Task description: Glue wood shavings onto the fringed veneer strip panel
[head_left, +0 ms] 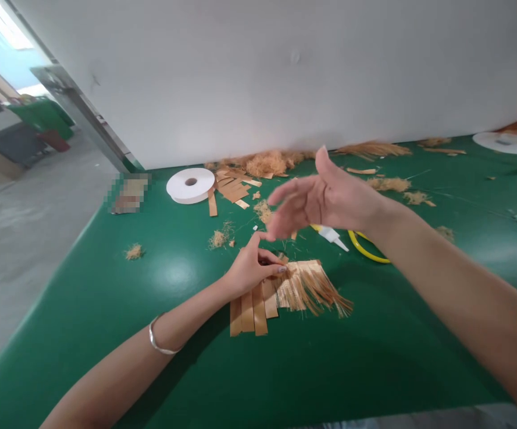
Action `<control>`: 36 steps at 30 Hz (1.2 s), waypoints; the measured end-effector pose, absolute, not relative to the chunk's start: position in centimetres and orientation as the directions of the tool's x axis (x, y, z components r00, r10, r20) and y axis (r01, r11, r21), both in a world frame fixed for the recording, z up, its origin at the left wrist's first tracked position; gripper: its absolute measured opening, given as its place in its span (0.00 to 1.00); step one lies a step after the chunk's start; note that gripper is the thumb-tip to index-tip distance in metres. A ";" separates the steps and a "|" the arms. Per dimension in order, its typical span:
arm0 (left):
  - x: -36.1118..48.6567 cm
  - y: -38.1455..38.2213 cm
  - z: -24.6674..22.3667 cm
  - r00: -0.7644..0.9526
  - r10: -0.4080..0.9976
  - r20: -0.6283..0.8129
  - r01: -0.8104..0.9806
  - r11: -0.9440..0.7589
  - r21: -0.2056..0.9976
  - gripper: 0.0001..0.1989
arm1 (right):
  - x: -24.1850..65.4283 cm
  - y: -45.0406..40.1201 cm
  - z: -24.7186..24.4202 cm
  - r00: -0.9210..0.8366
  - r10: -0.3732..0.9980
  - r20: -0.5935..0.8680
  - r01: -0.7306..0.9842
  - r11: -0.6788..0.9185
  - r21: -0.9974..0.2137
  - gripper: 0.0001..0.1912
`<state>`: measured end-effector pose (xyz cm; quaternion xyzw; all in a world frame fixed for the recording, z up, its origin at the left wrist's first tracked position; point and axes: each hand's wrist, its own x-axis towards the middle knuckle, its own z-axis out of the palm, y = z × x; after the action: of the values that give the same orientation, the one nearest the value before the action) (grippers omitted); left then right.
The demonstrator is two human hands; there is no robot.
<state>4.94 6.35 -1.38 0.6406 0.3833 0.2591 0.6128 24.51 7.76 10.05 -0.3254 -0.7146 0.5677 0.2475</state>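
My left hand (pixel 255 268) reaches in from the lower left, a silver bangle on its wrist. Its thumb and a finger come together on the upper end of a row of flat tan strips (pixel 247 316) lying on the green table. Right of these plain strips, the row carries on as strips shredded into fine fringe (pixel 314 286). Above and to the right hovers my right hand (pixel 325 199), fingers apart with nothing in them, slightly blurred. Its fingertips come close to my left index finger; whether they touch I cannot tell.
Behind lie a white tape roll (pixel 191 185), loose tan strips (pixel 234 187) and a heap of tan fibre (pixel 267 162). A white-tipped glue tube (pixel 330 234) and a yellow ring-shaped handle (pixel 370 253) sit beyond my right wrist. A white wall (pixel 285 77) bounds the green table (pixel 187 357).
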 end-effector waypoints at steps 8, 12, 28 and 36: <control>4.7 6.3 -2.0 0.584 0.807 -0.082 0.085 0.040 0.996 0.26 | 24.5 5.9 9.6 -0.356 0.852 -0.384 0.930 0.282 -0.238 0.33; 4.6 6.4 -2.3 0.572 0.817 -0.078 0.090 0.033 0.995 0.29 | 25.1 5.8 8.2 -0.208 0.973 -0.100 0.958 0.223 0.179 0.18; 4.4 6.8 -3.4 0.611 0.790 -0.050 0.039 0.033 0.999 0.28 | 26.3 5.9 4.1 -0.430 0.893 -0.130 0.847 0.349 -0.400 0.29; 4.5 6.4 -3.3 0.604 0.797 -0.014 0.041 -0.013 0.999 0.27 | 26.2 6.3 4.8 -0.364 0.931 -0.038 0.608 0.207 -0.767 0.39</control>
<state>4.52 6.41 -3.34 0.6437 0.3253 0.3035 0.6227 26.24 6.29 4.85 -0.5172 -0.7436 0.3594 0.2245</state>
